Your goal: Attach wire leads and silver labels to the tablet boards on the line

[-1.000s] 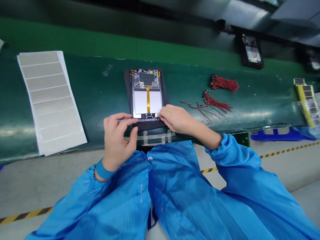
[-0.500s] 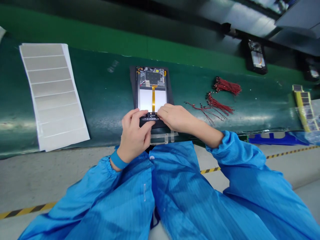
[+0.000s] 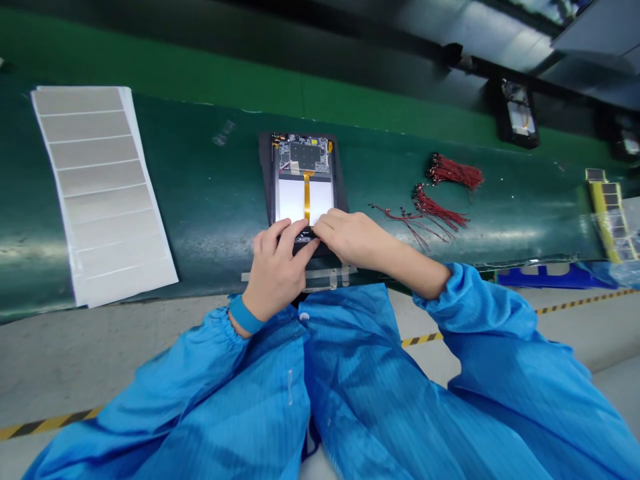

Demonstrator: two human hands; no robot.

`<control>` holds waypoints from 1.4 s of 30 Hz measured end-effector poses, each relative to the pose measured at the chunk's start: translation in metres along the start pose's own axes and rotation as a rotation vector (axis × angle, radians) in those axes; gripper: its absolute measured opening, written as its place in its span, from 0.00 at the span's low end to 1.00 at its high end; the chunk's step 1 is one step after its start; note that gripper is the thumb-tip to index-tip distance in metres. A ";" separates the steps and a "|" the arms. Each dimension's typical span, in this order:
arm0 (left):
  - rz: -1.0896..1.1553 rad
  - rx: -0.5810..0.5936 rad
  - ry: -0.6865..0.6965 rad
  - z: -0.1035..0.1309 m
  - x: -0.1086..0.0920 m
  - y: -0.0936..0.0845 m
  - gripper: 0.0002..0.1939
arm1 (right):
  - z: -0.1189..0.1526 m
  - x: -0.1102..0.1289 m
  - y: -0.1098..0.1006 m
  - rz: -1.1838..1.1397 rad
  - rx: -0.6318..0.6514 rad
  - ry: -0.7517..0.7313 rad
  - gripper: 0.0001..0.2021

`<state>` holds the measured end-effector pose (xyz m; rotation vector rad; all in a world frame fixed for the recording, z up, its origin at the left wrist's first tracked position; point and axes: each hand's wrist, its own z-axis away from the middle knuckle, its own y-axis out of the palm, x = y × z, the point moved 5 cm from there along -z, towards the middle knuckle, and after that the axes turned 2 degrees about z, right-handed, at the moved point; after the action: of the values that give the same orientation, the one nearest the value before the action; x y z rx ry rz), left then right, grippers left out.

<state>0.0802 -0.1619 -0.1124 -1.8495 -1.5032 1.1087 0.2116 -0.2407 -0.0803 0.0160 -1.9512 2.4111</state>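
Note:
An opened tablet (image 3: 284, 197) lies on a dark pad (image 3: 342, 175), with its circuit board (image 3: 306, 157) at the far end. A gold ribbon cable (image 3: 307, 193) runs down over its white battery area toward a small dark board (image 3: 303, 235) at the near end. My left hand (image 3: 277, 267) has its index finger and thumb closed around that near end, across the small board. From the right, my right hand (image 3: 353, 237) presses curled, pinched fingers at the board's right side. Whatever lies between those fingertips is hidden.
A sheet of grey labels (image 3: 103, 193) lies at the left. Right of the tablet are red wire bundles (image 3: 455, 172) and several loose wires (image 3: 413, 220). Another opened device (image 3: 520, 117) sits farther back, and a yellow strip (image 3: 607, 207) lies far right.
My left hand has shifted slightly right, its thumb and index finger now nearer my right fingertips and covering more of the small board. My right hand has barely moved.

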 end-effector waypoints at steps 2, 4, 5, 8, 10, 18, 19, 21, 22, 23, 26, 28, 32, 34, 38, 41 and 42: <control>-0.030 -0.002 0.000 -0.001 -0.002 0.001 0.18 | 0.001 0.000 0.000 -0.002 -0.026 -0.001 0.14; -0.068 0.004 0.007 -0.004 -0.005 0.002 0.17 | 0.004 -0.001 0.000 -0.012 -0.050 -0.003 0.13; -0.086 0.008 0.014 -0.005 -0.006 0.003 0.16 | 0.006 -0.003 0.000 -0.021 -0.054 -0.001 0.12; -0.120 0.021 0.031 -0.008 -0.009 0.002 0.15 | 0.013 -0.013 0.000 -0.066 -0.034 0.030 0.12; -0.116 0.035 0.028 -0.009 -0.010 0.001 0.14 | 0.019 -0.025 -0.001 -0.118 -0.021 0.054 0.11; -0.042 0.143 -0.058 -0.018 -0.008 0.003 0.14 | 0.000 -0.084 -0.014 -0.333 -0.164 0.079 0.06; -0.041 0.140 -0.056 -0.018 -0.009 0.003 0.13 | -0.007 -0.088 -0.015 -0.378 -0.166 0.101 0.05; -0.046 0.110 -0.037 -0.017 -0.010 0.001 0.14 | -0.022 -0.093 -0.013 -0.494 -0.139 0.138 0.05; -0.048 0.093 -0.034 -0.015 -0.010 -0.001 0.14 | -0.028 -0.094 -0.011 -0.551 -0.126 0.149 0.04; -0.049 0.082 -0.040 -0.014 -0.010 -0.002 0.15 | -0.033 -0.094 -0.010 -0.599 -0.122 0.156 0.04; -0.055 0.066 -0.065 -0.011 -0.008 -0.001 0.15 | -0.041 -0.094 -0.009 -0.662 -0.156 0.191 0.03; -0.068 0.048 -0.050 -0.011 -0.011 0.003 0.14 | -0.043 -0.094 -0.008 -0.655 -0.186 0.246 0.02; -0.030 0.073 -0.047 -0.011 -0.015 0.007 0.15 | -0.041 -0.089 -0.004 -0.617 -0.230 0.330 0.03; 0.031 0.083 -0.060 -0.006 -0.006 -0.005 0.17 | -0.033 -0.086 -0.003 -0.553 -0.268 0.357 0.02; -0.041 -0.009 -0.307 0.025 0.065 -0.060 0.26 | 0.003 -0.079 -0.016 -0.325 -0.494 0.468 0.10; -0.231 0.008 -0.611 0.069 0.129 -0.101 0.44 | 0.023 -0.067 -0.025 -0.290 -0.582 0.484 0.12; -0.254 0.059 -0.664 0.083 0.142 -0.108 0.48 | 0.024 -0.059 -0.028 -0.310 -0.602 0.454 0.11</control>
<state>-0.0403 -0.0060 -0.1104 -1.2475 -1.9591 1.7097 0.2713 -0.2603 -0.0501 -0.2095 -2.1489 1.4182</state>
